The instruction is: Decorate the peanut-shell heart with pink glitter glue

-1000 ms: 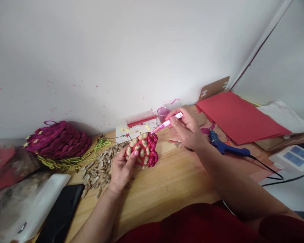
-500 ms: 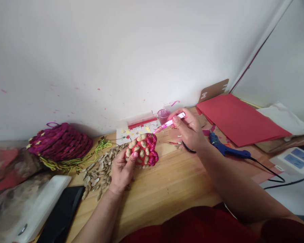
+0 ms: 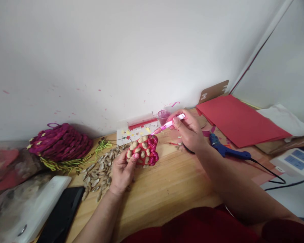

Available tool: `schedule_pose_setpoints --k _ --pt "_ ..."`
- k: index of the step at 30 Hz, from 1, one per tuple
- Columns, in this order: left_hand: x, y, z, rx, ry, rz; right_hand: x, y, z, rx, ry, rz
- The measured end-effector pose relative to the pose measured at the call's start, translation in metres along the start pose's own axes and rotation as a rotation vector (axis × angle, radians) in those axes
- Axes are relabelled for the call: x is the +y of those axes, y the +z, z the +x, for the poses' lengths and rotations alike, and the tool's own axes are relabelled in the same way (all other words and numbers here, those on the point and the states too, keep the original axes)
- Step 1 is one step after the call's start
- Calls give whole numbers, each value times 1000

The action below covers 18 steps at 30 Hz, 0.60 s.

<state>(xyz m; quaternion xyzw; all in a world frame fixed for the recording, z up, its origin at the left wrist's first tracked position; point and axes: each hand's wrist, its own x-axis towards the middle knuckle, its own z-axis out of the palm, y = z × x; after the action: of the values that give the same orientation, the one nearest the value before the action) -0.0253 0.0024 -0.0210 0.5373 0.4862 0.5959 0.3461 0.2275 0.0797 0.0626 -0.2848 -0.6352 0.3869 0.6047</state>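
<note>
Between the thumb and fingers of my left hand [image 3: 123, 170] is a red piece covered with peanut shells [image 3: 142, 152]. The shells along its right side are painted magenta; the others are plain tan. My right hand [image 3: 190, 130] pinches a paintbrush [image 3: 171, 123] with a white, pink-stained handle. The brush tip is at the top edge of the red piece, close to the painted shells; whether it touches I cannot tell. Behind the brush stands a clear cup [image 3: 163, 116] stained with magenta paint. Loose peanut shells [image 3: 101, 170] lie in a pile beside my left hand.
At the left sit a magenta shell-covered ornament [image 3: 63, 143] with yellow string, a white case [image 3: 45, 209] and a black flat object [image 3: 62, 216]. Star stickers [image 3: 131, 135] lie by the wall. To the right are a blue glue gun [image 3: 228, 150], red sheets [image 3: 240, 119] and a power strip [image 3: 295, 163].
The red piece has tilted slightly in my left hand. The brush tip has shifted a little down and left, staying near the piece's top edge.
</note>
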Motion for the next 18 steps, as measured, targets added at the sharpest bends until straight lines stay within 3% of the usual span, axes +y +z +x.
schedule_pose_setpoints --k 18 --pt "-3 6 3 -2 -205 -302 2 6 0 46 12 51"
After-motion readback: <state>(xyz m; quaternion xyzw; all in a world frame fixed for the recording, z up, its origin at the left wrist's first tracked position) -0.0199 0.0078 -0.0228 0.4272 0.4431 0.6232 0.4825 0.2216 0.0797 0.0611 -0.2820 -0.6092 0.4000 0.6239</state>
